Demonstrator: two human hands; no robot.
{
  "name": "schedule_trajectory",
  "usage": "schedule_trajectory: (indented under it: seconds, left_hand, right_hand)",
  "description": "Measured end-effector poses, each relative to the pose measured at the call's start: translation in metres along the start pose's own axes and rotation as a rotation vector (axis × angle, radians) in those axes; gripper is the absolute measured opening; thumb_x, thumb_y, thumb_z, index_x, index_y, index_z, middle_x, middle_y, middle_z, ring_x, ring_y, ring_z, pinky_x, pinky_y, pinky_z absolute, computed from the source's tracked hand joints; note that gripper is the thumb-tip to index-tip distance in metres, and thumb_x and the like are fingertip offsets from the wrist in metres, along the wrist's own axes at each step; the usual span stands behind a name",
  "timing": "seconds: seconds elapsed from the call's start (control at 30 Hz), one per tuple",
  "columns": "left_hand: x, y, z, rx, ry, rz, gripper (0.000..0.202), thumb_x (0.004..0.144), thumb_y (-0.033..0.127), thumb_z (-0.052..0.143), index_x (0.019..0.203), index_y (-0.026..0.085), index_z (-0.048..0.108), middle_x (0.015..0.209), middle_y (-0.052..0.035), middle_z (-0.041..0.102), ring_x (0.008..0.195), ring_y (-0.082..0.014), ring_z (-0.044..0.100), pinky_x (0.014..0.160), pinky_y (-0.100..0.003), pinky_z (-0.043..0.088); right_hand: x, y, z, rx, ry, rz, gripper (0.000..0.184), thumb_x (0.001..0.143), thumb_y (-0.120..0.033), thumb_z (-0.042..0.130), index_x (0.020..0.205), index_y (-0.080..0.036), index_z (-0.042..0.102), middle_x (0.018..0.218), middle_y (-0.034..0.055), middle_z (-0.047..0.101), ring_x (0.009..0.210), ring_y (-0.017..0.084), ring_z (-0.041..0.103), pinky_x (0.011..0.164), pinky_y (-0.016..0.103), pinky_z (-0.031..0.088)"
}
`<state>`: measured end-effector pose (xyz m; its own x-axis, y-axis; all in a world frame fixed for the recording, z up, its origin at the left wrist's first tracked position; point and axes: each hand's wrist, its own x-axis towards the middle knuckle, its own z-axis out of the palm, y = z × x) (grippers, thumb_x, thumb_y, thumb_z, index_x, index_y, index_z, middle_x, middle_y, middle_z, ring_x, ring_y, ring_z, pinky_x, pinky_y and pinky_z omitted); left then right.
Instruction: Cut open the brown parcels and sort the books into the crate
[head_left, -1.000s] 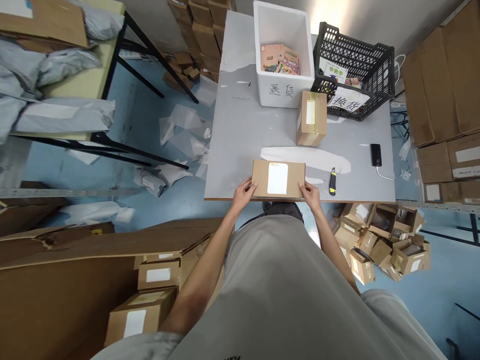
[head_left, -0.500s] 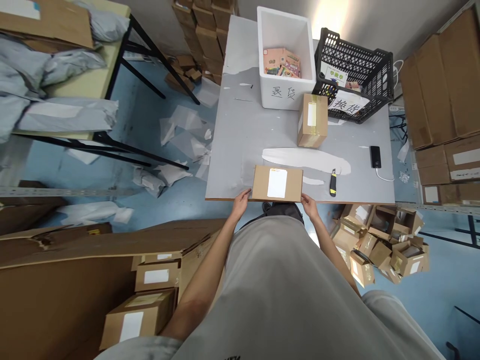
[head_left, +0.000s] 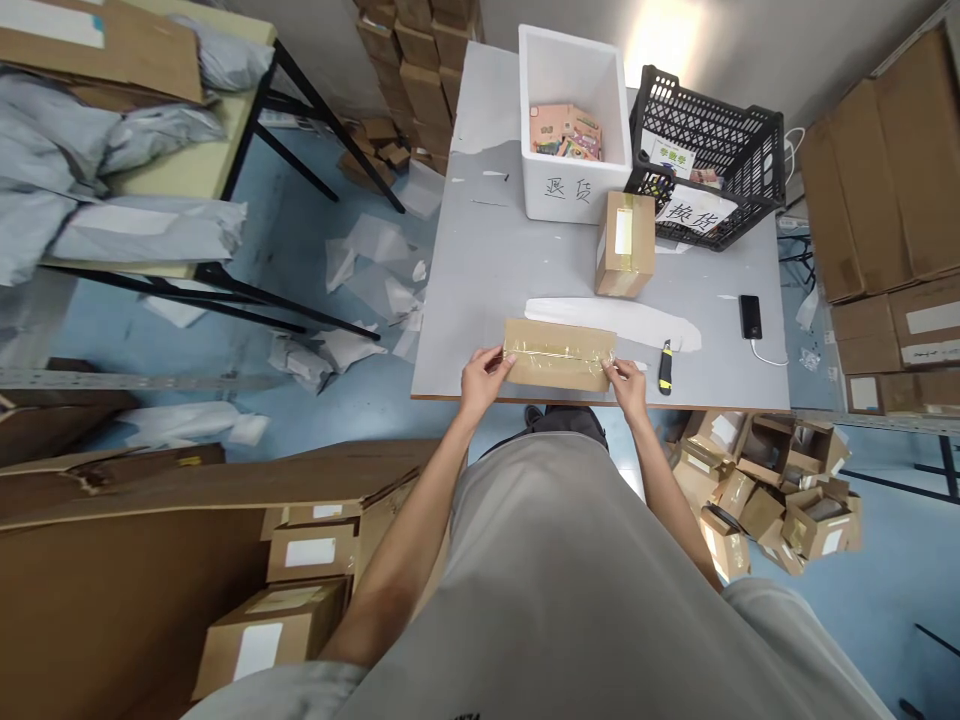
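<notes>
Well, the left hand pinches one end of the carton and the right hand the other, taped face showing, at the near edge of the desk. I can't tell whether it rests there. A cutter lies near the right hand, a phone farther right; beyond stand a box, a bin and a crate.

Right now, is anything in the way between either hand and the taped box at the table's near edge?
Nothing visible is: left hand and right hand hold opposite ends of the taped box. The utility knife lies off to the right.
</notes>
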<state>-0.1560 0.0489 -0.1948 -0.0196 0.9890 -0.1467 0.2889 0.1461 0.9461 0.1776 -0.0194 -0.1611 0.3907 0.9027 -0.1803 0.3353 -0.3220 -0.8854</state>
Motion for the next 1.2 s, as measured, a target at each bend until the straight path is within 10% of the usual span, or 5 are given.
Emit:
schedule_trajectory:
  seconds: [0.47,0.83,1.03,1.2]
  left_hand:
    - [-0.002,-0.02,0.012,-0.048,0.045,-0.257,0.056,0.086,0.068,0.083,0.112,0.019,0.085,0.122,-0.0128,0.085,0.111,-0.0307,0.079,0.106,-0.045,0.064]
    - [-0.009,-0.016,0.031,-0.201,-0.115,-0.505,0.073,0.089,0.088,0.068,0.109,0.018,0.077,0.128,-0.0169,0.082,0.126,-0.0344,0.075,0.104,-0.043,0.061]
    - [-0.014,0.015,0.052,-0.222,-0.195,-0.406,0.075,0.077,0.088,0.08,0.107,0.019,0.078,0.13,-0.0149,0.083,0.132,-0.036,0.072,0.117,-0.044,0.053]
    - [-0.014,0.034,0.058,-0.255,-0.222,-0.407,0.063,0.082,0.071,0.087,0.115,0.019,0.08,0.129,-0.0151,0.084,0.131,-0.0359,0.074,0.114,-0.047,0.058]
  right_hand:
    - [0.011,0.029,0.023,-0.016,-0.017,0.145,0.075,0.084,-0.083,0.071,0.117,-0.017,0.09,0.122,0.0151,0.086,0.115,0.035,0.079,0.108,0.047,0.063]
    - [0.017,0.039,-0.018,0.077,0.161,0.232,0.082,0.08,-0.084,0.074,0.115,-0.011,0.086,0.127,0.0219,0.085,0.121,0.038,0.078,0.108,0.052,0.063]
    - [0.003,0.004,-0.026,-0.079,0.304,0.09,0.077,0.095,-0.075,0.065,0.132,-0.009,0.081,0.146,0.0276,0.074,0.135,0.037,0.07,0.118,0.057,0.056]
    - [-0.027,-0.045,0.004,-0.091,0.091,-0.072,0.083,0.101,-0.08,0.064,0.155,-0.017,0.07,0.168,0.0204,0.062,0.161,0.035,0.052,0.138,0.057,0.038]
